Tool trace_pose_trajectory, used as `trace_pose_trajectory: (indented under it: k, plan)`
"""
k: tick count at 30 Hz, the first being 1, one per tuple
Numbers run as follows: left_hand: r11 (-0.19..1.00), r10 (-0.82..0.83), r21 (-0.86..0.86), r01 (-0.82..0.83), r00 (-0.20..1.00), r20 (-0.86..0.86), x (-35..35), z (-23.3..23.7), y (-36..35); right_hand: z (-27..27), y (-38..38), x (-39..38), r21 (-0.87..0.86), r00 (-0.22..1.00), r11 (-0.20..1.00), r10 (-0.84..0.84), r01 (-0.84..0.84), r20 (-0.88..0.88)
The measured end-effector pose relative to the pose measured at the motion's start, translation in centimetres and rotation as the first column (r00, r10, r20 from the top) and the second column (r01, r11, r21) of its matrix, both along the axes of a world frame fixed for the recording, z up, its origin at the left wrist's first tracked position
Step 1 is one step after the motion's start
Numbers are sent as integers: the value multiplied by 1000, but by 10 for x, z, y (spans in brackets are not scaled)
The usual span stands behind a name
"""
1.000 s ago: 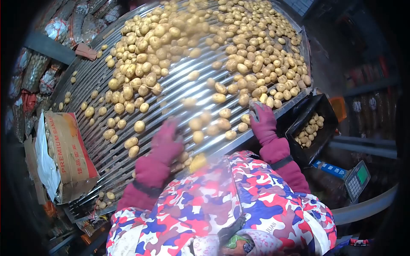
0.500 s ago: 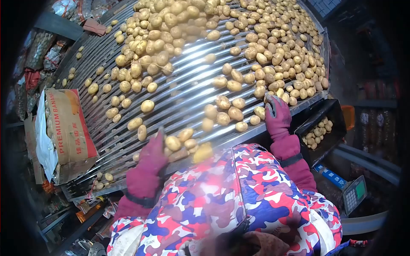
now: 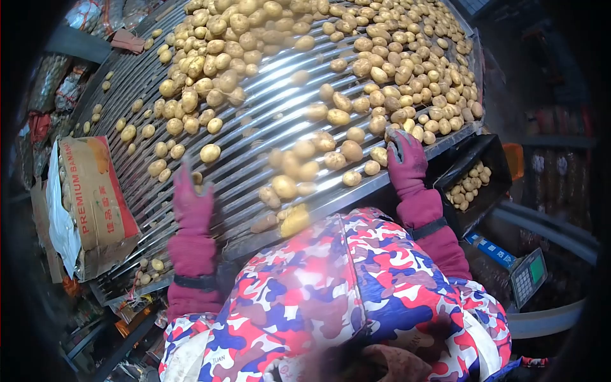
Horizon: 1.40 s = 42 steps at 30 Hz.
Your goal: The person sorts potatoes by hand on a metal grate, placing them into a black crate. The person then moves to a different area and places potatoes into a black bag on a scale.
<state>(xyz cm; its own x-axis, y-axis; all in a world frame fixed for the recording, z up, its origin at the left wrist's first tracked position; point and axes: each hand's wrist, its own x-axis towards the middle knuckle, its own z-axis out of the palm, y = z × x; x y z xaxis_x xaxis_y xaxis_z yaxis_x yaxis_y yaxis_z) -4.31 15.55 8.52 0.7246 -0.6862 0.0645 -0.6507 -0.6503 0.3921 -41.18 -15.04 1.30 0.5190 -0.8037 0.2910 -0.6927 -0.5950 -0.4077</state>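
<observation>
Wearing a dark pink glove, my left hand reaches over the metal bars of the sloping rack, fingers stretched forward and thumb apart, somewhat blurred. A potato lies partly behind its thumb. My right hand, gloved alike, is at the rack's front edge with fingers and thumb apart, beside a potato and touching the edge of the right-hand heap. I see nothing clearly gripped in it. Between my hands, a loose group of potatoes lies on the bars, next to a yellow object at the front lip.
A banana carton stands on the rack's left side. To the right hangs a black bin with potatoes inside, above a scale display. A big potato pile covers the rack's far part. Filled bags line the left.
My left hand has moved left and forward, away from the front potatoes, several of which have shifted on the bars. My right hand stays at the front edge; the view has shifted slightly.
</observation>
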Motion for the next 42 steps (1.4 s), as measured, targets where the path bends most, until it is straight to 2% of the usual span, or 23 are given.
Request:
trace_pose_trajectory:
  k: [3,6,9,10,11,12,14,17,18,23,25,27,29,32,35,38,41,42]
  plan:
    - [936,273,204,-287,958,93,32,1,28,-1,0,-1,1,1000,1000,7,-7,7]
    - [929,348,124,-349,937,30,59,-38,60,3,1,0,-8,1000,1000,4,-4,6]
    - [985,168,-15,-169,985,-48,52,-66,47,5,0,1,-13,1000,1000,10,-10,0]
    - [971,194,157,-182,979,-65,29,-39,15,5,0,1,-16,1000,1000,8,-8,-3]
    - [989,131,90,-120,983,-130,26,-55,9,5,1,1,-18,1000,1000,7,-7,-5]
    - [997,71,25,-69,993,-98,18,-66,-1,4,1,1,-13,1000,1000,12,-12,-4]
    - [997,-44,59,52,991,-126,-14,-49,-37,4,-1,1,-7,1000,1000,13,-13,-1]
    - [981,-194,-31,192,959,-206,-30,-42,-67,4,0,3,-19,1000,1000,15,-15,18]
    - [976,-208,-105,192,962,-176,-28,-51,-72,6,1,3,-9,1000,1000,15,-15,20]
    - [969,-170,-206,138,974,-150,-18,-66,-86,28,7,30,8,990,994,103,-104,100]
    - [959,-186,-236,157,977,-106,-21,-66,-88,46,20,64,-30,913,940,336,-339,233]
    - [947,-220,-242,210,976,-12,-23,-64,-89,65,40,97,226,850,823,473,-520,232]
    - [940,-235,-259,224,972,-10,-24,-64,-88,51,54,135,357,780,752,619,-555,-91]
    - [933,-236,-272,235,971,27,-22,-70,-84,40,67,156,328,721,774,628,-541,-292]
    - [921,-230,-311,234,972,49,-26,-66,-82,31,58,168,348,736,784,612,-514,-290]
    - [922,-212,-320,217,976,49,-22,-66,-83,66,39,173,520,799,763,557,-385,-225]
    - [937,-194,-296,185,981,1,-28,-65,-87,76,37,191,406,827,771,559,-491,-62]
    - [943,-183,-284,176,983,0,-29,-62,-87,85,45,204,425,822,774,559,-470,-110]
